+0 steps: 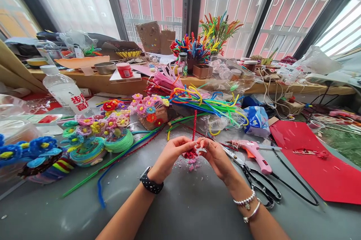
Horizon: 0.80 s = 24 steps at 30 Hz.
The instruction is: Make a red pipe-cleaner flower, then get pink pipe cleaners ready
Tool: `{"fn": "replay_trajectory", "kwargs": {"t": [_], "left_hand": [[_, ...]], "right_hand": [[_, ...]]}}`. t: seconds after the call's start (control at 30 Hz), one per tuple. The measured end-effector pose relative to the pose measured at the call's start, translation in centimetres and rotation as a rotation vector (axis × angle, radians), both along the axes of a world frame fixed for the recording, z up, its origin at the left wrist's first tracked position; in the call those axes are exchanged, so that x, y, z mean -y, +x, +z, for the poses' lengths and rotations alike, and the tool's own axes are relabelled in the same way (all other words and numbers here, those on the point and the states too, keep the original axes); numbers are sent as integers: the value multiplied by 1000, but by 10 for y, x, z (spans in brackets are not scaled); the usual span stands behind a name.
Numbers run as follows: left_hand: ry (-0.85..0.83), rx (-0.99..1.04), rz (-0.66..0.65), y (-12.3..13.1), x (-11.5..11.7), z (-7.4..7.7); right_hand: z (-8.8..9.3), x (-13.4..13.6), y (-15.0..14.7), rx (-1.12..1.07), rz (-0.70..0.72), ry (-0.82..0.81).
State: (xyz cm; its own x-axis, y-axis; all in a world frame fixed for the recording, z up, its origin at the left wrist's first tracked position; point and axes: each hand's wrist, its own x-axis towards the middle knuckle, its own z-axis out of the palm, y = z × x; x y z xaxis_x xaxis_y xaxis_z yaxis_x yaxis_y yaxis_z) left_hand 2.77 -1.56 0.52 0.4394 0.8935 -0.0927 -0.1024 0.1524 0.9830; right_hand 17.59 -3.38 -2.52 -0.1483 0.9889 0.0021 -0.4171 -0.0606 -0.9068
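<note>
Over the middle of the grey table, my left hand pinches a red tinsel pipe cleaner, whose long end stands upright above the fingers. A coiled or bunched red part of it shows below the fingertips. My right hand is closed close beside it, thumb and fingers pressed together at the same spot; what lies between them is too small to make out. Pink and red glittery bits lie on the table just beneath. Right of the hands are black-handled scissors and a pink glue gun.
Pipe-cleaner flowers in small pots and a water bottle stand at left. A heap of colourful pipe cleaners lies ahead. At right are red sheets and the glue gun's black cord. A cluttered ledge runs below the windows.
</note>
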Motion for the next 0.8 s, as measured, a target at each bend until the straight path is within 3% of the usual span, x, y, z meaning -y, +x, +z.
{"fn": "replay_trajectory", "kwargs": {"t": [0.17, 0.4, 0.6, 0.8], "left_hand": [[17, -11, -33, -1, 1, 3], [40, -1, -70, -4, 0, 4], [57, -73, -111, -5, 0, 6], [59, -113, -80, -7, -1, 8]], "right_hand": [[3, 4, 0, 283, 181, 199], [14, 6, 5, 705, 306, 390], [11, 6, 5, 785, 339, 403], [10, 7, -1, 703, 293, 306]]}}
